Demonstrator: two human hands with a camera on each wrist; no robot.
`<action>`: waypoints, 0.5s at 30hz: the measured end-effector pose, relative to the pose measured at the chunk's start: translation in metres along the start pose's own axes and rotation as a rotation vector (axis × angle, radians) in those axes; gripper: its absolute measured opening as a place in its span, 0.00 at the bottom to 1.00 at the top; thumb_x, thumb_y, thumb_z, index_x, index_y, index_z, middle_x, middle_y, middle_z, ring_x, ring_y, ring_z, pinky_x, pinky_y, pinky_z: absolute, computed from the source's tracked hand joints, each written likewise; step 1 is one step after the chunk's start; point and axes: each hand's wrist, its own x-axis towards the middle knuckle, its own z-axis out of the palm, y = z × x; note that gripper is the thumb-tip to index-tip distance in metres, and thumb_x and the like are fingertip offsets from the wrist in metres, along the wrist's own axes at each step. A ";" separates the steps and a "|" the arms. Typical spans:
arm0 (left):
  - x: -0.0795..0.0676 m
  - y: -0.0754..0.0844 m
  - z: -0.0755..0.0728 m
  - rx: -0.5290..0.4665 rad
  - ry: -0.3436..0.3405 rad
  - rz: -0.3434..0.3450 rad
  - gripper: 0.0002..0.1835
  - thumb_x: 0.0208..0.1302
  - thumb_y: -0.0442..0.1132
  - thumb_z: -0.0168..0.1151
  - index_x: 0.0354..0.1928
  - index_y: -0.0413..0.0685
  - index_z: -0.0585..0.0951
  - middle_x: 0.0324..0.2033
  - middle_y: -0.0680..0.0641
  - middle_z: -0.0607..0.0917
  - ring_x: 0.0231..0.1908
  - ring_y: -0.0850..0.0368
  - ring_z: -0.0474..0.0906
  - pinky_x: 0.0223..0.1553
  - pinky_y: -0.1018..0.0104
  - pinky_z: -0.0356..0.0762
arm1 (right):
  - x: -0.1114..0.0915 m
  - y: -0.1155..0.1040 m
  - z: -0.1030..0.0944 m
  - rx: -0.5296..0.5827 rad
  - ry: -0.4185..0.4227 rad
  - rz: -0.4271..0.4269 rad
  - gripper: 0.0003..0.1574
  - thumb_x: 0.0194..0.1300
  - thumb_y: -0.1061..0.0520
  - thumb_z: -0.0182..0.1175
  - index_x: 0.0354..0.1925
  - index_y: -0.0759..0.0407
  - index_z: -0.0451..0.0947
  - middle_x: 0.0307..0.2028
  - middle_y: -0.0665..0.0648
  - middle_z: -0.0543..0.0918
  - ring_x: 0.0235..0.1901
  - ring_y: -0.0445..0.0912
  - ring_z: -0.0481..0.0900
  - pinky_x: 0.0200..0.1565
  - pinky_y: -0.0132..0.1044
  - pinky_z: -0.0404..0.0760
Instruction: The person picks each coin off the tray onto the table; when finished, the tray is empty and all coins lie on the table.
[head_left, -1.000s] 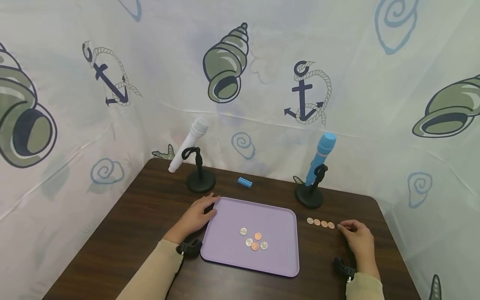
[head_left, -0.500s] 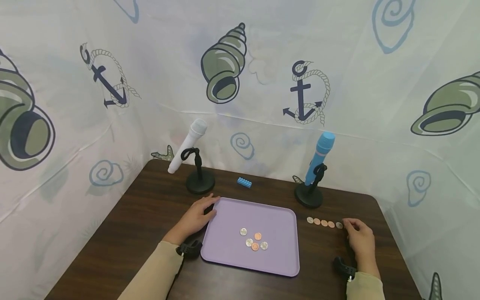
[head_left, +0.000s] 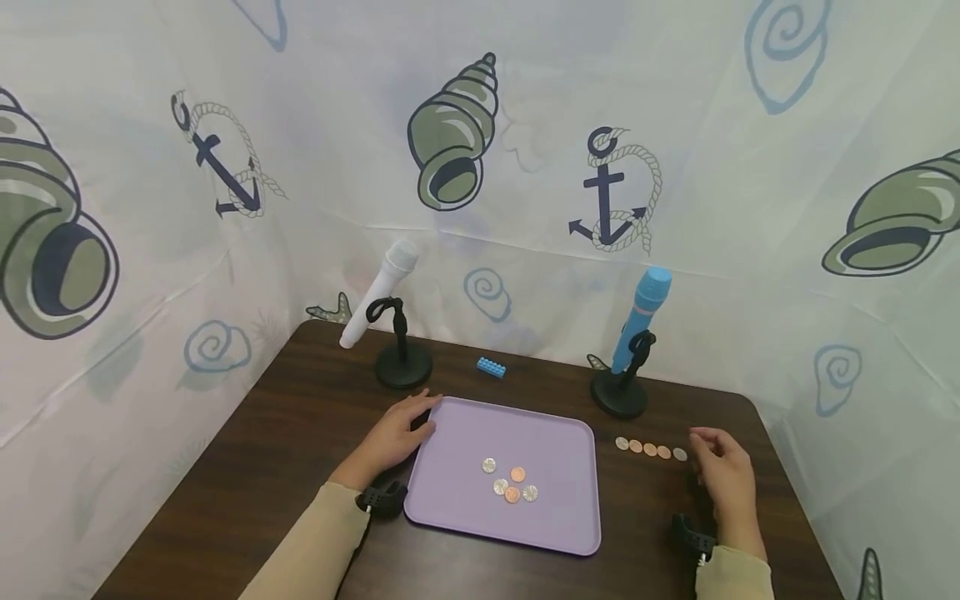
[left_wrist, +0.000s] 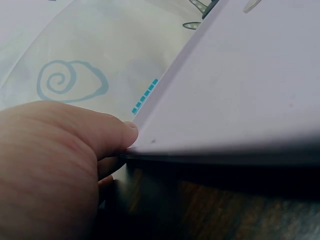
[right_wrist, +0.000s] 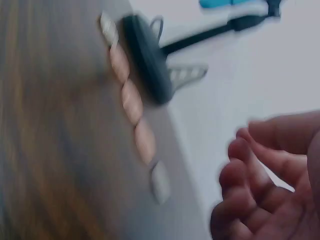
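Observation:
My left hand (head_left: 392, 435) rests at the upper left of a lilac tray (head_left: 495, 422), its thumb (left_wrist: 112, 136) touching the rim. Silver and copper coins lie loose on the tray, among them a copper coin (head_left: 517, 474) and a silver coin (head_left: 489, 465). To the tray's right, a row of several coins runs along the table: a silver coin (head_left: 622, 443) at the left end, copper coins (right_wrist: 132, 102) in the middle, another silver coin (right_wrist: 160, 183) at the right end. Just right of that last coin is my right hand (head_left: 726, 475), fingers loosely bent and holding nothing.
At the back of the dark wood table (head_left: 247, 467) stand a white microphone (head_left: 378, 293) and a blue microphone (head_left: 642, 318) on black stands. A blue toy brick (head_left: 491, 367) lies between them. Printed cloth (head_left: 540, 275) hangs behind.
My right hand has let go of the silver coin at the row's right end and drawn slightly away to the right and up. My left hand has stayed by the tray.

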 end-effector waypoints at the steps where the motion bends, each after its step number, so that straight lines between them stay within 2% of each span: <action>1: 0.000 0.000 0.000 -0.005 -0.001 -0.004 0.29 0.82 0.45 0.61 0.81 0.59 0.72 0.85 0.42 0.65 0.85 0.31 0.54 0.81 0.24 0.51 | -0.003 -0.009 0.002 -0.040 -0.028 -0.037 0.23 0.83 0.47 0.61 0.64 0.59 0.82 0.42 0.52 0.85 0.35 0.43 0.81 0.31 0.32 0.82; 6: -0.001 -0.001 0.000 -0.003 0.008 -0.003 0.29 0.82 0.45 0.61 0.81 0.59 0.73 0.85 0.43 0.65 0.85 0.31 0.54 0.81 0.24 0.52 | -0.024 -0.053 0.027 -0.200 -0.221 -0.342 0.21 0.78 0.52 0.68 0.64 0.56 0.82 0.49 0.58 0.87 0.45 0.46 0.84 0.44 0.31 0.85; 9: -0.002 -0.001 0.000 0.006 0.005 -0.001 0.29 0.82 0.46 0.61 0.81 0.60 0.72 0.85 0.43 0.65 0.85 0.31 0.54 0.81 0.24 0.52 | -0.041 -0.077 0.051 -0.229 -0.348 -0.521 0.22 0.73 0.59 0.73 0.62 0.54 0.83 0.49 0.58 0.87 0.49 0.50 0.87 0.52 0.40 0.90; 13: -0.002 -0.001 0.000 -0.006 0.000 -0.004 0.29 0.82 0.46 0.61 0.81 0.61 0.72 0.85 0.43 0.65 0.86 0.31 0.54 0.81 0.24 0.52 | -0.067 -0.103 0.082 -0.255 -0.547 -0.662 0.27 0.67 0.63 0.76 0.61 0.48 0.84 0.53 0.56 0.84 0.55 0.57 0.87 0.59 0.55 0.89; 15: -0.003 -0.001 0.000 -0.011 0.006 -0.006 0.29 0.82 0.46 0.61 0.81 0.61 0.73 0.85 0.43 0.65 0.85 0.31 0.54 0.81 0.24 0.52 | -0.079 -0.113 0.096 -0.285 -0.637 -0.711 0.28 0.66 0.64 0.77 0.60 0.47 0.84 0.55 0.55 0.84 0.57 0.58 0.86 0.60 0.57 0.88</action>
